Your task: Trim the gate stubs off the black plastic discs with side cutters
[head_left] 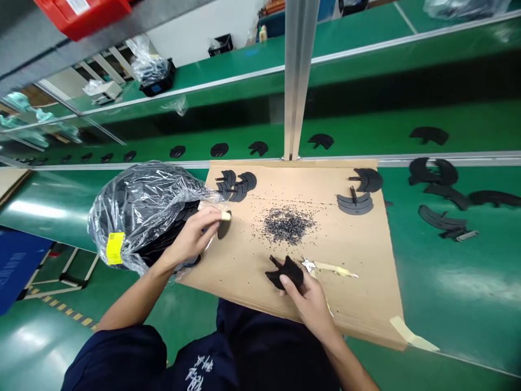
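Note:
My right hand (307, 296) grips a black curved plastic part (287, 271) with a thin stem, thumb on top, above the cardboard sheet (244, 260). My left hand (199, 231) is beside the clear plastic bag (142, 201), which is full of black parts. Its fingers are pinched together, with a pale yellow covering on a fingertip. Just under them is a thin dark oval shape (223, 227); whether it is a held piece or a shadow I cannot tell. A pile of tiny black bits (288, 224) lies between my hands.
Black curved parts (240, 185) lie at the cardboard's back left, with others (355, 203) at its back right. More parts (443, 217) are on the green bench to the right. A metal post (299, 81) rises behind the cardboard. Pale tape (413, 334) is at the front right corner.

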